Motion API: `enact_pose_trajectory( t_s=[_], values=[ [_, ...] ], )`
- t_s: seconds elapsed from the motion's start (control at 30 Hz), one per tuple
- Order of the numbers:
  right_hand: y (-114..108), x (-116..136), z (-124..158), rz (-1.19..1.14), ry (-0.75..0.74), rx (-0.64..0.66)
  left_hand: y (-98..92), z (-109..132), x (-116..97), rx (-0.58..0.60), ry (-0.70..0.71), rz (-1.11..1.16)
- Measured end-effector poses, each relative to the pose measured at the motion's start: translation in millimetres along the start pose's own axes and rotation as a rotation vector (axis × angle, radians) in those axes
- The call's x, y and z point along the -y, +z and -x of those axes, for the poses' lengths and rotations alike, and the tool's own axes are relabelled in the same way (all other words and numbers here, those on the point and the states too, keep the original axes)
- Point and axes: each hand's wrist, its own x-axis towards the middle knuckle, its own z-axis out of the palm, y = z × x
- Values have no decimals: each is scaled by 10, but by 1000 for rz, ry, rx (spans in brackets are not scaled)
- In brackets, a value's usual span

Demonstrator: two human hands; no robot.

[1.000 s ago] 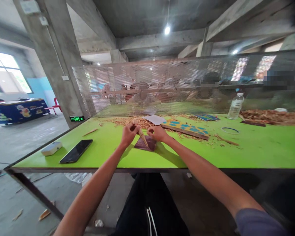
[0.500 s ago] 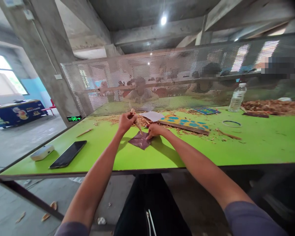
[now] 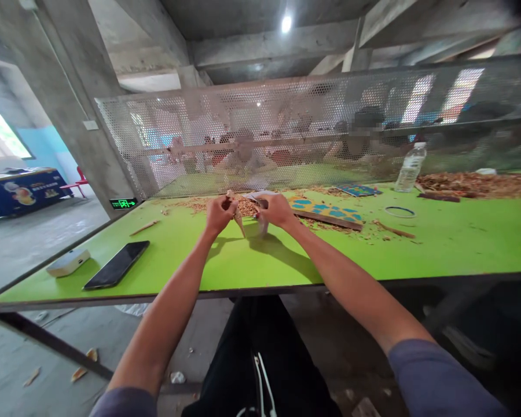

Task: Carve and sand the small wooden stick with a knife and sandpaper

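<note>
My left hand is closed round a pale, tapered carved wooden piece, its narrow tip pointing down just above the green tabletop. Facing it, my right hand pinches a creased sheet of sandpaper, lifted and seen blurred and almost edge-on. The wood and the sheet are close together, with a small gap between them. My right fingertips are partly hidden behind the hand.
Wood shavings and a yellow-and-blue patterned board lie beyond my hands. A phone and a white box sit left. Rightward are a thin stick, a ring and a water bottle. A perforated screen stands behind.
The sandpaper, flat on the table before, has been picked up by my right hand. My left hand still holds the wooden piece. The view has shifted slightly.
</note>
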Motion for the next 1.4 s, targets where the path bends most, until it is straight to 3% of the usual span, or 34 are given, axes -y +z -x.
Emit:
enact_pose_trajectory(
  t_s=[0.1,0.27,0.47,0.7,0.97,1.4],
  values=[
    [17,82,73,-7,-73,-103,-1,8,6,-19,-11,-41],
    [214,287,239,-36,-191,15,-2,9,47,-44,-22,-73],
    [330,404,350,-12,-277,49,11,13,86,-88,-34,-98],
    [425,399,432,109,-258,115,0,14,74,-73,-63,-103],
    [545,391,459,79,-237,14,10,27,54,-51,-64,-25],
    [537,376,443,63,-239,5,-18,27,43,7,-103,112]
  ],
)
